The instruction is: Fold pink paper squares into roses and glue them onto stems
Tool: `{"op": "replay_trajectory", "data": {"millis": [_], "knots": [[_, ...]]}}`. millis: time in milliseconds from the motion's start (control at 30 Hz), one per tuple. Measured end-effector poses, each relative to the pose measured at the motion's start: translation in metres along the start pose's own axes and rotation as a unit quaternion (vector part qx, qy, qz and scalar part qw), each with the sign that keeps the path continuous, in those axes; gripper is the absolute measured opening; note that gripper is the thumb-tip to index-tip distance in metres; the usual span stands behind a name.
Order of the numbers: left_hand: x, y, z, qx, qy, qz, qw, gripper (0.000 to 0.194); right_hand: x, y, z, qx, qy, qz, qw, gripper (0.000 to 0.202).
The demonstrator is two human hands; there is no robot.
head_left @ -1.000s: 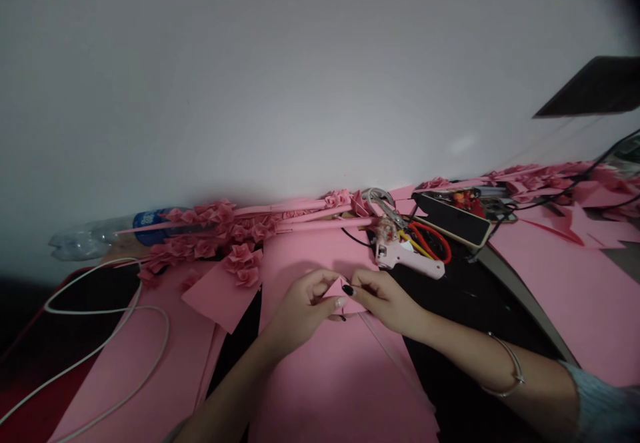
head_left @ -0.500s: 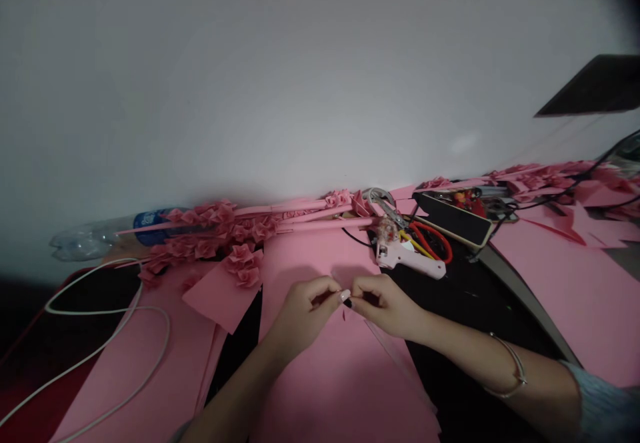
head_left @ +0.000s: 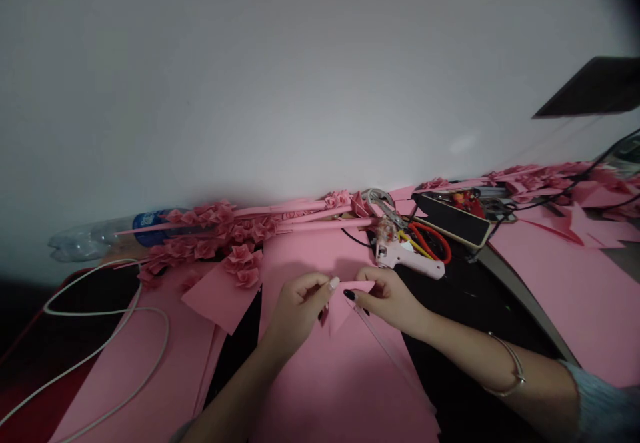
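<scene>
Between my hands is a small folded piece of pink paper (head_left: 342,304), held above a long stack of pink paper sheets (head_left: 320,376). My left hand (head_left: 301,306) pinches its left side between thumb and fingers. On the right side, my right hand (head_left: 393,300) grips the paper, with the dark-nailed thumb lying on the near face. Parts of the folded paper are hidden behind the fingers. A pale pink glue gun (head_left: 410,258) lies just beyond my right hand.
Pink paper flowers (head_left: 245,264) and rolled pink stems lie along the wall. A plastic bottle (head_left: 85,240) is at the far left, above a white cable (head_left: 100,311). Red-handled pliers (head_left: 435,240), grey-handled scissors (head_left: 383,200) and a black-topped box (head_left: 453,220) sit behind the glue gun.
My hands have moved slightly apart. More of the folded pink paper now shows between them, with its flat face turned into view; before, it was mostly hidden by the fingers.
</scene>
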State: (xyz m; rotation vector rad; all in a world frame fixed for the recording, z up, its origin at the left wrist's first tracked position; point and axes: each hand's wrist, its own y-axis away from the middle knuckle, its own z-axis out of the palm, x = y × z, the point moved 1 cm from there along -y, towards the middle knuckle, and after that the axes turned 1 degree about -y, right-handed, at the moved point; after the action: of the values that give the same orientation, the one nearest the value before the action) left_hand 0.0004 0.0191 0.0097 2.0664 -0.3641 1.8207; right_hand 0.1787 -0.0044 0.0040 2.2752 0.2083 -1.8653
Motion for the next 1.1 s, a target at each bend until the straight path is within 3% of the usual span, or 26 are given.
{"op": "replay_trajectory", "data": {"millis": [333,567,833,1100], "knots": [[-0.0025,-0.0024,0.0057,-0.018,0.116,-0.061,0.991,0.023,0.0041,-0.0034,-0.0001,0.091,-0.066,-0.006,0.994,0.028],[-0.0056,-0.0014,0.0056,-0.025,0.094,-0.039,0.994,0.022,-0.0023,-0.0021,-0.0003,0.005,0.005,-0.039,0.999,0.039],[-0.0029,-0.0009,0.0041,-0.049,0.023,-0.007,0.999,0.028,0.0025,0.0002,0.0004,0.008,0.08,-0.047,0.996,0.049],[-0.002,-0.003,0.0004,0.006,0.02,0.006,1.0,0.028,0.0047,0.0009,0.0015,0.038,0.044,-0.026,0.998,0.037]]}}
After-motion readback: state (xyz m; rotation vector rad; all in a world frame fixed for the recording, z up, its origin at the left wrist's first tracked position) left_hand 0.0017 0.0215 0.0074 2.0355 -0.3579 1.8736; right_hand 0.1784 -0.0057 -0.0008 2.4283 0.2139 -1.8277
